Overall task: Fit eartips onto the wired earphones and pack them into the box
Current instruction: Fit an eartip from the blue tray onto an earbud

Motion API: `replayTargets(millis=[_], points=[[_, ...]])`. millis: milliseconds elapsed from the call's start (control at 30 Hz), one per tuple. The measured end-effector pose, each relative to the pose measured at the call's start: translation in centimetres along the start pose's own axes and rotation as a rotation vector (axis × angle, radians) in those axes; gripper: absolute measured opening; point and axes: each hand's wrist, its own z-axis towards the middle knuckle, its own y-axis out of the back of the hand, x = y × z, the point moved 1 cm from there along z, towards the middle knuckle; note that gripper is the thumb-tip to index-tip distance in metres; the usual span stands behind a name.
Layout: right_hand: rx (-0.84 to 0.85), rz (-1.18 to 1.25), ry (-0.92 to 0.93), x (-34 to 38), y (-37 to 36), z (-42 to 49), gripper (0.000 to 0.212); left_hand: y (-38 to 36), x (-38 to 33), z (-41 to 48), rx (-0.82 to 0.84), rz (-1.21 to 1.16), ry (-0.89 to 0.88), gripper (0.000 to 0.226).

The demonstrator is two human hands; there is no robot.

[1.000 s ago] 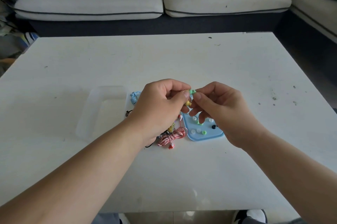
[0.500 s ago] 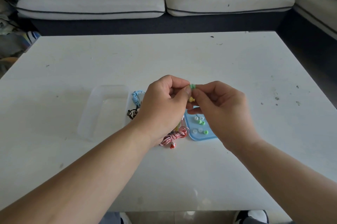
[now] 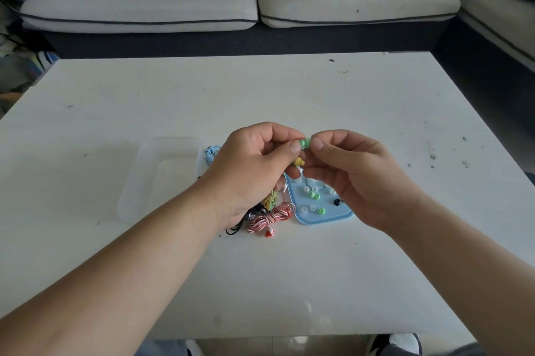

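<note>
Eartip (image 3: 304,142) and earphone (image 3: 299,162) pinched over speckled white table (image 3: 289,89), pale sofa (image 3: 144,2) beyond.

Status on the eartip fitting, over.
Left hand and right hand both pinching green eartip above blue tray. Yellow earbud just below, between the hands. Clear box at left, nothing blocking it.

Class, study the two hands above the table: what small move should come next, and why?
Probably push the green eartip on with the right hand: both it and the left hand pinch the eartip, so fitting looks unfinished; the yellow earbud beneath shows no tip.
</note>
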Motion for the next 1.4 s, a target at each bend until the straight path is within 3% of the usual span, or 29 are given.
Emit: replayTargets(millis=[667, 900, 1400], points=[[0.035, -0.179, 0.085, -0.2, -0.7, -0.1, 0.016, -0.3, 0.2, -0.1, -0.041, -0.02, -0.013, 0.009], [-0.052, -0.079, 0.11, -0.7, -1.0, 0.0, 0.013, -0.8, 0.3, -0.2, -0.092, -0.073, -0.007, 0.01], [-0.013, 0.003, 0.011, -0.4, 0.0, 0.3, 0.015, -0.6, 0.4, -0.1, -0.049, -0.076, 0.0, 0.011]])
